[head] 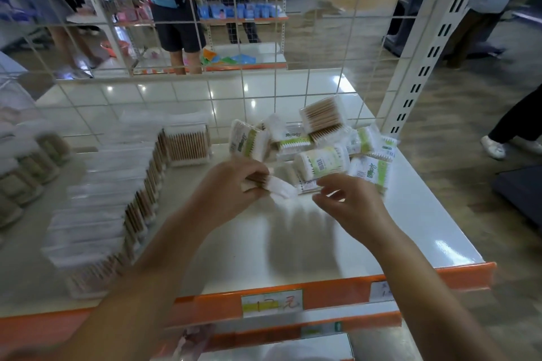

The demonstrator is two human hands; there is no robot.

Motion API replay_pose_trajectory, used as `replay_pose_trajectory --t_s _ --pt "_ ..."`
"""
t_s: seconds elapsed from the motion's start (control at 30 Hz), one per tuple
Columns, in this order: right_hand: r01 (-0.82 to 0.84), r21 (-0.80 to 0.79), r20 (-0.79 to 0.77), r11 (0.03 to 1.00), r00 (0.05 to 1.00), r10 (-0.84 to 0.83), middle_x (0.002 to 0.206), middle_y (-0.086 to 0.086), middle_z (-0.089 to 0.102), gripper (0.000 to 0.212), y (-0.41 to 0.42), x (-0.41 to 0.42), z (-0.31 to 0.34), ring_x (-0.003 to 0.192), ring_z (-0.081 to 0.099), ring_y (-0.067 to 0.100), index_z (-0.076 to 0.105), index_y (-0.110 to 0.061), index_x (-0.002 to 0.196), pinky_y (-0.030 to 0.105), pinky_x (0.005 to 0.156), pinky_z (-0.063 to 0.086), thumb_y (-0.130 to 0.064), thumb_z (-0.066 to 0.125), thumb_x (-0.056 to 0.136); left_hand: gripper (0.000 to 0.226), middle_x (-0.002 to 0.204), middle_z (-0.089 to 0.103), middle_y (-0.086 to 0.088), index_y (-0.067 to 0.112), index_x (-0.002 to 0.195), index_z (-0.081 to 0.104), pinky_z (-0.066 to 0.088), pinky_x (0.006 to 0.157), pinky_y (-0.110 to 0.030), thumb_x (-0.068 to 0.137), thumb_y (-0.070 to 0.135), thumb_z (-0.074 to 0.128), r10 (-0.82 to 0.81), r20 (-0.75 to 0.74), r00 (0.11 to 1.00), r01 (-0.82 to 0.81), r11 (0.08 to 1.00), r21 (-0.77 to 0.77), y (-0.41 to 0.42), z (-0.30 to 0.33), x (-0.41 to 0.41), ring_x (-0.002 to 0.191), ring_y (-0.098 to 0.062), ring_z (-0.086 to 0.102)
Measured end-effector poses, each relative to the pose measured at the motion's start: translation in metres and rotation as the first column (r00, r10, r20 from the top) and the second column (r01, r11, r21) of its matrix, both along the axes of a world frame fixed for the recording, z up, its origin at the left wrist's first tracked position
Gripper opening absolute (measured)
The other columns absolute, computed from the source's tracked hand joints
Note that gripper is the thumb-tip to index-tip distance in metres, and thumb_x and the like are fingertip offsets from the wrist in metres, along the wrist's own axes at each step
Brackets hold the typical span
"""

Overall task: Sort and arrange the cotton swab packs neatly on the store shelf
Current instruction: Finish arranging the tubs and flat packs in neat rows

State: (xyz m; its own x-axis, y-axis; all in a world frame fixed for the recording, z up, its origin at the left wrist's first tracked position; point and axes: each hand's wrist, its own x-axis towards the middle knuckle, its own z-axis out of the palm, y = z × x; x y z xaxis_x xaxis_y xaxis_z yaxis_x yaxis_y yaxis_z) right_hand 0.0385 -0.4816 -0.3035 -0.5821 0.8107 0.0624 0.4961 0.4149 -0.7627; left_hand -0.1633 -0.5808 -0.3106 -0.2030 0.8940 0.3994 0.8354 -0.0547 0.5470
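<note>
**Wooden-stick swab pack in hand, loose heap still to sort**

Head view: the left hand (234,184) pinches a wooden-stick swab pack (271,184) by one end, fingers curled over it, just above the white shelf (293,243). The right hand (349,202) hangs close beside, fingers loosely bent and holding nothing, its fingertips near a cylindrical green-label pack (322,163). Behind both hands lies an unsorted heap of packs (316,141), some tilted, one leaning on the wire grid back panel (264,38). To the left a row of wooden-stick packs (132,202) stands on edge, running from the front toward the back (blurred, so I cannot count them).

These packs look light and thinly wrapped; the film is likely slippery and the sticks inside could bend or snap under a squeeze, so a hold across the flat faces near the middle seems safest. The orange shelf lip (322,290) bounds the front, an upright post (425,53) the right corner. Bare shelf lies between the row and the heap, giving room to slide packs into line.
</note>
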Motion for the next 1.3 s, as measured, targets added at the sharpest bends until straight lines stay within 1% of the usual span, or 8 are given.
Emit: replay_pose_trajectory --t_s 0.1,0.23,0.4,0.67,0.87,1.07,1.2,1.3 --pt "-0.090 -0.160 -0.163 0.983 0.984 0.064 0.088 -0.006 0.065 0.022 -0.010 -0.005 -0.003 0.078 0.060 0.007 0.064 -0.018 0.103 0.018 0.070 0.047 -0.021 0.069 0.082 0.022 0.078 0.069 0.004 0.023 0.084 0.067 0.050 0.066 -0.020 0.066 0.033 0.075 0.107 0.439 0.892 -0.100 0.994 -0.038 -0.013 0.004 0.011 0.072 -0.006 0.064" --pt "-0.060 -0.108 -0.330 0.992 0.944 0.021 0.085 -0.009 0.064 0.029 -0.024 -0.009 -0.002 0.075 0.061 0.002 0.060 -0.025 0.100 0.014 0.061 0.047 -0.043 0.060 0.078 0.018 0.071 0.067 -0.004 0.017 0.080 0.069 0.048 0.059 -0.030 0.064 0.023 0.076 0.108 0.828 0.551 -0.121 0.991 -0.049 -0.025 0.014 0.041 0.065 -0.021 0.059" --pt "-0.129 -0.171 -0.547 0.977 0.837 0.015 0.069 -0.008 0.063 0.013 -0.033 -0.005 0.007 0.063 0.059 0.006 0.062 -0.026 0.091 0.017 0.053 0.045 -0.029 0.061 0.079 0.027 0.076 0.070 -0.008 0.005 0.089 0.063 0.054 0.052 -0.025 0.067 0.021 0.064 0.061 0.970 0.237 -0.013 0.998 -0.060 -0.031 0.021 0.063 0.065 -0.017 0.066" --pt "-0.132 -0.165 -0.573 0.977 0.819 0.014 0.066 -0.015 0.061 0.028 -0.040 0.000 0.013 0.060 0.057 0.003 0.062 -0.026 0.099 0.014 0.050 0.042 -0.037 0.061 0.073 0.012 0.065 0.068 -0.007 0.006 0.079 0.065 0.047 0.041 -0.019 0.071 0.011 0.057 -0.021 0.997 0.077 -0.041 0.999 0.024 -0.041 0.029 0.076 0.050 -0.014 0.062" --pt "0.173 0.064 -0.549 0.983 0.828 -0.110 0.087 -0.011 0.052 0.035 -0.048 -0.002 0.012 0.065 0.049 0.007 0.045 -0.040 0.092 0.022 0.055 0.043 -0.035 0.074 0.072 0.018 0.079 0.070 -0.008 0.009 0.082 0.069 0.055 0.057 -0.028 0.068 0.018 0.061 -0.014 0.994 0.112 -0.065 0.998 0.022 -0.044 0.026 0.072 0.069 -0.019 0.066" --pt "0.050 0.259 -0.566 0.965 0.817 0.110 0.074 0.000 0.061 0.013 -0.057 -0.006 0.006 0.060 0.054 0.008 0.060 -0.025 0.083 0.023 0.049 0.045 -0.014 0.062 0.079 0.022 0.078 0.070 -0.004 0.008 0.085 0.063 0.052 0.055 -0.025 0.066 0.011 0.074 -0.089 0.976 0.201 -0.181 0.975 0.126 -0.044 0.029 0.078 0.070 -0.016 0.066" --pt "-0.056 0.014 -0.559 0.998 0.828 0.054 0.085 -0.001 0.067 0.023 -0.063 -0.010 0.010 0.075 0.064 0.010 0.064 -0.031 0.091 0.024 0.061 0.051 -0.047 0.057 0.076 0.029 0.087 0.070 -0.009 0.012 0.087 0.067 0.053 0.071 -0.031 0.060 0.016 0.077 -0.056 0.881 0.469 -0.218 0.960 0.177 -0.041 0.025 0.088 0.082 -0.020 0.066" --pt "-0.115 -0.177 -0.580 0.977 0.814 -0.010 0.081 -0.002 0.070 0.025 -0.060 -0.010 0.008 0.078 0.066 0.018 0.065 -0.029 0.091 0.034 0.067 0.053 -0.044 0.066 0.071 0.023 0.091 0.068 -0.008 0.015 0.087 0.067 0.050 0.069 -0.020 0.065 0.010 0.068 -0.031 0.801 0.598 -0.192 0.965 0.180 -0.041 0.023 0.097 0.085 -0.012 0.064"
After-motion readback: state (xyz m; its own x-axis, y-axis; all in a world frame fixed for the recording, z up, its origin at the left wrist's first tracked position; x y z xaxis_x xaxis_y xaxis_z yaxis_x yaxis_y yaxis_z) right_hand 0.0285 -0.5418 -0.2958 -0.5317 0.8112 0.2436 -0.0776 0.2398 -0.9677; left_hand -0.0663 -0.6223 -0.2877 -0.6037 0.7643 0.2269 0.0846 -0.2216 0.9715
